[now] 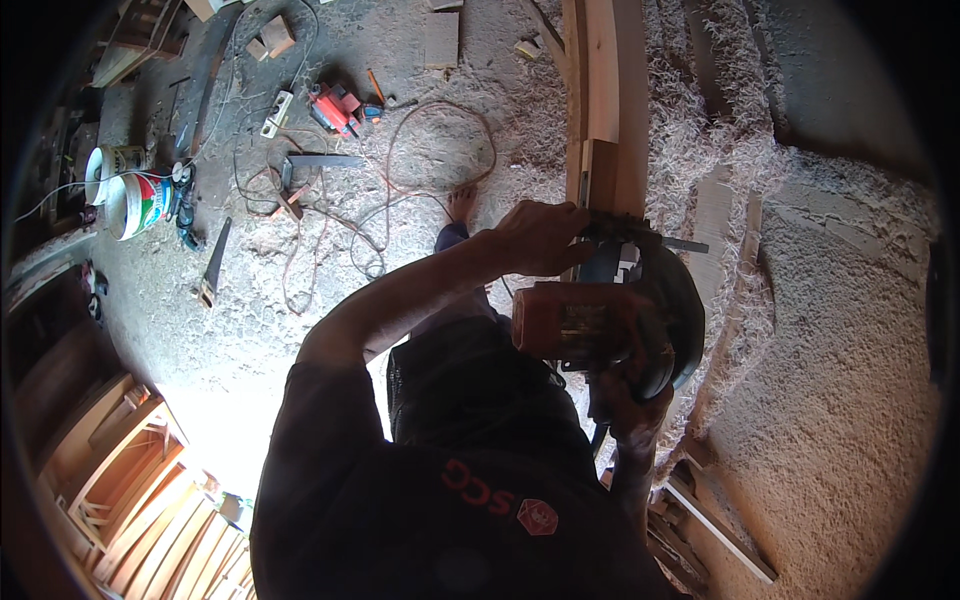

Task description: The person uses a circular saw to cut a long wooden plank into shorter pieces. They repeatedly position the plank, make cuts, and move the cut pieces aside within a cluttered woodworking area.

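A circular saw (pixel 572 318) with a reddish motor housing and dark round guard rests over a long wooden board (pixel 632 110) in front of me. My right hand (pixel 642 405) is wrapped round the saw's rear handle, partly in shadow. At the saw's front, my left hand (pixel 540 238) is closed by the board's left edge; its fingertips and what they grip are hidden. A thin metal bar (pixel 685 244) sticks out to the right from the front of the saw. Shorter wood pieces (pixel 600 170) lie along the board ahead of the saw. The blade's cutting edge is hidden.
Pale shavings cover the floor. Left lie a red power tool (pixel 335 106), a power strip (pixel 277 114), handsaws (pixel 215 265) and looped cords (pixel 490 135). Buckets (pixel 135 207) stand further left. Curved wooden pieces (pixel 165 525) are stacked lower left; a rough wall (pixel 850 360) rises right.
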`<state>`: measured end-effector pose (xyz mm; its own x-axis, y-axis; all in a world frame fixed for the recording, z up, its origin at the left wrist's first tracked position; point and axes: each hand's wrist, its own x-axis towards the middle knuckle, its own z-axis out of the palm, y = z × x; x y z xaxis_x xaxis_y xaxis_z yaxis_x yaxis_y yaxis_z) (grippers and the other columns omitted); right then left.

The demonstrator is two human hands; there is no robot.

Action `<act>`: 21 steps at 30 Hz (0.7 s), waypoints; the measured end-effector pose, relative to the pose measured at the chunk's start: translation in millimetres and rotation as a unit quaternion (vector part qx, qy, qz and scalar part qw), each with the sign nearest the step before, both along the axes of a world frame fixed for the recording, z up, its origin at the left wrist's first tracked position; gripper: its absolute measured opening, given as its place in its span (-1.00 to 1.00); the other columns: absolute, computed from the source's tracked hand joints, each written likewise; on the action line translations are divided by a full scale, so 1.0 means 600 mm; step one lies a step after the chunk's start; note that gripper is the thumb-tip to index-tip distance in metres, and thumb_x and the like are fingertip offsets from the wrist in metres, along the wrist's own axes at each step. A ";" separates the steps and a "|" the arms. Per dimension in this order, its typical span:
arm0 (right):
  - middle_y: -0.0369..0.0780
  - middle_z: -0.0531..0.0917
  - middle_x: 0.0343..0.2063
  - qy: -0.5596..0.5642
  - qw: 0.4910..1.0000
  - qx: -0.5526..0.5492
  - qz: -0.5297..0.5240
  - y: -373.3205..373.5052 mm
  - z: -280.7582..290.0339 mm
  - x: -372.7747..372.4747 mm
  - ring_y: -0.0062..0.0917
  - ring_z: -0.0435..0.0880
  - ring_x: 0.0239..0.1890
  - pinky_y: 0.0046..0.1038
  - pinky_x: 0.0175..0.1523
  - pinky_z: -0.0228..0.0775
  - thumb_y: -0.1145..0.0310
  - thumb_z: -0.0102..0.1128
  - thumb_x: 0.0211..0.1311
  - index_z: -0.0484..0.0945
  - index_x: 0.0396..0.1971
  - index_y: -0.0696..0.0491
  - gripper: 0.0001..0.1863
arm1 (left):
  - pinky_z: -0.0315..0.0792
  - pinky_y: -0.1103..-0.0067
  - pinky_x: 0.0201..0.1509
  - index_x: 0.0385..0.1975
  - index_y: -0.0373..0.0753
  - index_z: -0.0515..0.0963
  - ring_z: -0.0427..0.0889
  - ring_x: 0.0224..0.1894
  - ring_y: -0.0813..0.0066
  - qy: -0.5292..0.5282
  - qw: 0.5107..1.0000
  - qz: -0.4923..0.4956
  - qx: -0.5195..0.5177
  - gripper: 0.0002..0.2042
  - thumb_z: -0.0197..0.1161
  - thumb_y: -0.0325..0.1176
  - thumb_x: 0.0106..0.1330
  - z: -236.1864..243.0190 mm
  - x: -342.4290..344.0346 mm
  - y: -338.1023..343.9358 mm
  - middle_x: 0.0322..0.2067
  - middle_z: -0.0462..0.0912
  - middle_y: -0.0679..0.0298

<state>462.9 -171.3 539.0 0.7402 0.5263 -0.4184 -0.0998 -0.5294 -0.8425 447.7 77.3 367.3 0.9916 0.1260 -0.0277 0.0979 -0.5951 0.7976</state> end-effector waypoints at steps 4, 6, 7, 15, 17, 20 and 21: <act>-0.36 0.61 -0.58 0.012 1.000 0.008 0.001 -0.009 -0.007 0.004 -0.73 0.50 -0.64 -0.56 -0.55 0.31 0.55 0.34 0.18 0.60 -0.12 0.24 -0.74 | 0.63 0.07 -0.13 -0.07 -0.24 0.51 0.76 -0.20 -0.07 0.018 0.999 0.031 -0.017 -0.61 0.21 0.00 0.43 0.005 0.006 -0.008 -0.21 0.69 0.02; -0.36 0.63 -0.57 0.021 0.999 0.022 -0.015 -0.017 -0.015 0.002 -0.74 0.52 -0.63 -0.56 -0.54 0.33 0.55 0.40 0.15 0.61 -0.16 0.22 -0.74 | 0.63 0.08 -0.15 -0.09 -0.23 0.52 0.76 -0.21 -0.07 0.014 0.999 0.038 -0.017 -0.62 0.22 0.00 0.41 0.003 0.006 -0.011 -0.22 0.70 0.03; -0.35 0.64 -0.55 0.028 0.999 0.025 -0.028 -0.021 -0.019 0.001 -0.73 0.53 -0.62 -0.56 -0.53 0.34 0.55 0.40 0.14 0.61 -0.12 0.23 -0.71 | 0.63 0.09 -0.16 -0.10 -0.23 0.52 0.76 -0.22 -0.06 0.007 0.999 0.039 -0.017 -0.62 0.23 -0.01 0.41 0.001 0.006 -0.011 -0.22 0.70 0.03; -0.35 0.64 -0.51 0.059 0.998 0.018 -0.033 -0.029 -0.018 0.003 -0.72 0.55 -0.57 -0.57 -0.48 0.37 0.57 0.39 0.14 0.55 0.17 0.27 -0.47 | 0.64 0.09 -0.18 -0.07 -0.24 0.53 0.76 -0.24 -0.08 -0.004 0.999 0.044 -0.023 -0.61 0.22 -0.01 0.40 -0.003 0.007 -0.012 -0.22 0.69 0.02; -0.35 0.63 -0.53 0.042 0.999 0.017 -0.026 -0.020 -0.015 0.002 -0.72 0.55 -0.58 -0.56 -0.50 0.36 0.56 0.38 0.15 0.58 0.10 0.25 -0.54 | 0.64 0.08 -0.17 -0.05 -0.24 0.52 0.76 -0.23 -0.09 0.022 0.999 0.032 -0.023 -0.60 0.20 0.01 0.41 -0.003 0.008 -0.011 -0.21 0.69 0.01; -0.38 0.59 -0.58 -0.007 1.000 -0.001 -0.009 -0.008 -0.010 0.001 -0.72 0.54 -0.61 -0.55 -0.54 0.33 0.56 0.38 0.18 0.60 -0.05 0.21 -0.68 | 0.63 0.07 -0.15 -0.03 -0.26 0.51 0.76 -0.23 -0.10 0.023 0.999 0.028 -0.015 -0.57 0.18 0.02 0.42 -0.002 0.009 -0.010 -0.18 0.68 0.00; -0.37 0.58 -0.58 -0.006 1.000 0.003 -0.006 -0.005 -0.009 0.001 -0.73 0.52 -0.62 -0.56 -0.55 0.31 0.57 0.33 0.19 0.59 0.00 0.24 -0.65 | 0.63 0.06 -0.12 -0.03 -0.26 0.51 0.76 -0.20 -0.10 0.021 0.999 0.032 -0.018 -0.57 0.18 0.02 0.42 -0.002 0.009 -0.010 -0.18 0.68 -0.01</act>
